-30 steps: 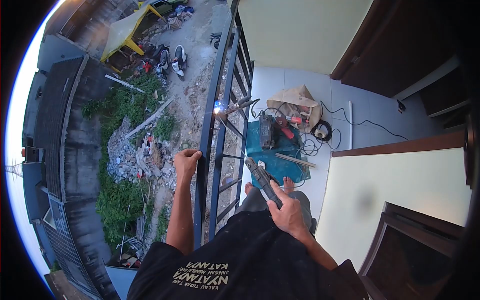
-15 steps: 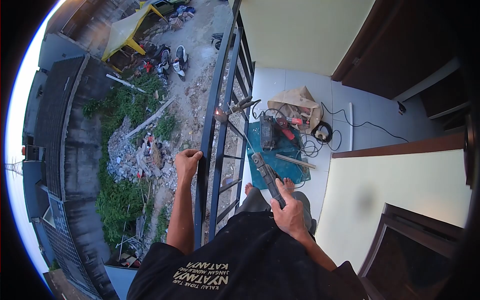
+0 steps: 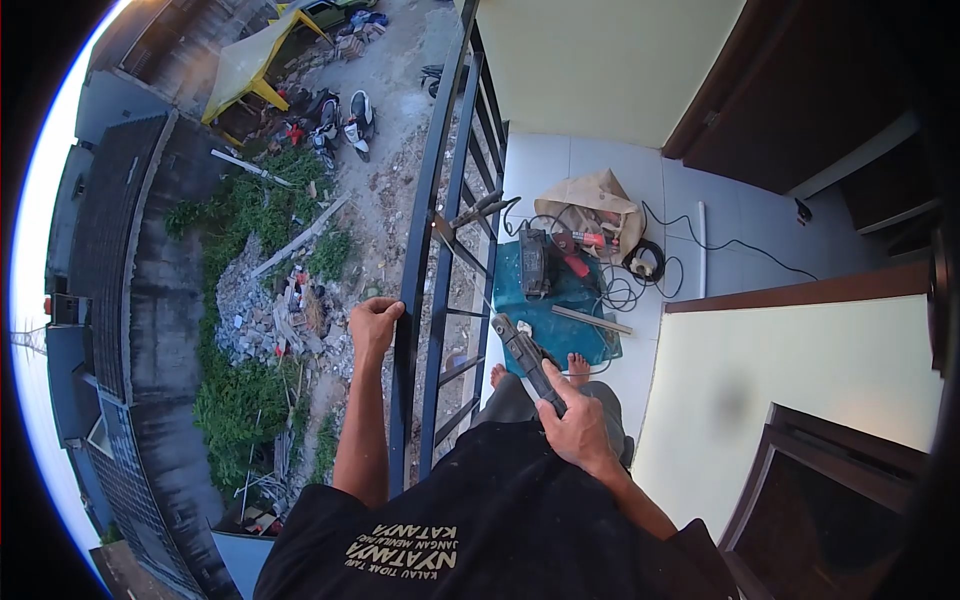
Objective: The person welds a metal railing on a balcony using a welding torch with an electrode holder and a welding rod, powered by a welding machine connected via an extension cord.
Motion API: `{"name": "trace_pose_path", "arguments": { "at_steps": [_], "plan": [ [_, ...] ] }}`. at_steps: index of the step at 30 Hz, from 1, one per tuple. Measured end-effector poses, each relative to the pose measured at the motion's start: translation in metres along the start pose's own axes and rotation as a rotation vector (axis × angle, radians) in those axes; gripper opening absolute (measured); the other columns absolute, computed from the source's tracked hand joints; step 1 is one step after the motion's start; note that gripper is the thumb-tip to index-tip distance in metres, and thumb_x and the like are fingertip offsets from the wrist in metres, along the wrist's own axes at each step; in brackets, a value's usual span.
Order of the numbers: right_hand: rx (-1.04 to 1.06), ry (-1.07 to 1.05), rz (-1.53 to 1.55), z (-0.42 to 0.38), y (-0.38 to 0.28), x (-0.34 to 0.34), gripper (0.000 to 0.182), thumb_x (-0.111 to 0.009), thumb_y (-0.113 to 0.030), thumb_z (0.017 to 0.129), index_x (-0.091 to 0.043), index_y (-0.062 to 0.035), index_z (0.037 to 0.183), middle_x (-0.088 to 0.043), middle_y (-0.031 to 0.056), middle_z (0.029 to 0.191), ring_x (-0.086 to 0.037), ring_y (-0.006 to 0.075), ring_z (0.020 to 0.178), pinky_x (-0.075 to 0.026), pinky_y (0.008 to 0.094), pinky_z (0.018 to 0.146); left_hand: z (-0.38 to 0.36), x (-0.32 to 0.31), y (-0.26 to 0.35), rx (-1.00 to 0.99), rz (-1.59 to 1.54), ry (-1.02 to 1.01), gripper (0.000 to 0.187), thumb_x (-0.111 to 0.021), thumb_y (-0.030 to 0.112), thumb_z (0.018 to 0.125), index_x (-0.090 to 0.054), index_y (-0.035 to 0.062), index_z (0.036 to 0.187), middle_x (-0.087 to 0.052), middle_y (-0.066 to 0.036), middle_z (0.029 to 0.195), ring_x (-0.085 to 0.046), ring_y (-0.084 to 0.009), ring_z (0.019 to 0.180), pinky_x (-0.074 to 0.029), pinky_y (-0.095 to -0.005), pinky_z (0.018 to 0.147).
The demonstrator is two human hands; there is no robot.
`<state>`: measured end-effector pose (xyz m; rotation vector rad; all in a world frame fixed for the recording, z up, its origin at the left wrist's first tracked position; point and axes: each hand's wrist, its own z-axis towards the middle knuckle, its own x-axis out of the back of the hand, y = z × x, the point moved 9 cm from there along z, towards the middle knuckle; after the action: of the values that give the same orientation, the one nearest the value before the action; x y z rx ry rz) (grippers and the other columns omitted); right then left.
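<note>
The dark metal railing (image 3: 412,300) runs up the view, and my left hand (image 3: 375,325) grips its top bar with fingers closed. Wrapped around the handle of a dark welding electrode holder (image 3: 527,357) is my right hand (image 3: 580,430), right of the railing. The holder's jaw end points up and left, and a thin rod shows faintly near it. Farther up, a clamp (image 3: 480,209) with a cable sits at the railing, beside a small rusty-looking piece (image 3: 441,228) on the bars.
On the tiled floor lie a teal sheet (image 3: 515,285), a dark welding machine (image 3: 538,262), a brown bag (image 3: 600,205), coiled cables (image 3: 645,262) and a metal bar (image 3: 592,320). My bare feet are on the sheet's near edge. Beyond the railing are rubble and parked motorbikes far below.
The electrode holder and my right hand have shifted slightly left. The bright orange glow at the small piece on the railing has faded. My left hand has stayed in place.
</note>
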<state>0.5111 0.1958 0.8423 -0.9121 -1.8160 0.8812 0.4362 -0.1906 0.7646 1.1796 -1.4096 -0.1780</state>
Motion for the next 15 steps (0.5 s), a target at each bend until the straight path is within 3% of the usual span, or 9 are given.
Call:
{"name": "trace_pose_path", "arguments": {
  "at_steps": [15],
  "plan": [
    [-0.005,-0.006,-0.007,0.002,0.0036,-0.0036,0.056,-0.066,-0.021,0.088,-0.055,-0.0089,0.141,-0.067,0.0313,0.085,-0.068,0.0474,0.083,-0.055,0.0466,0.077,-0.0037,0.0012,0.0056,-0.002,0.011,-0.008,0.021,-0.078,0.014,0.081,-0.076,-0.0034,0.093,-0.075,-0.008,0.082,-0.067,-0.0138,0.074,-0.052,-0.0289,0.072]
  ]
}}
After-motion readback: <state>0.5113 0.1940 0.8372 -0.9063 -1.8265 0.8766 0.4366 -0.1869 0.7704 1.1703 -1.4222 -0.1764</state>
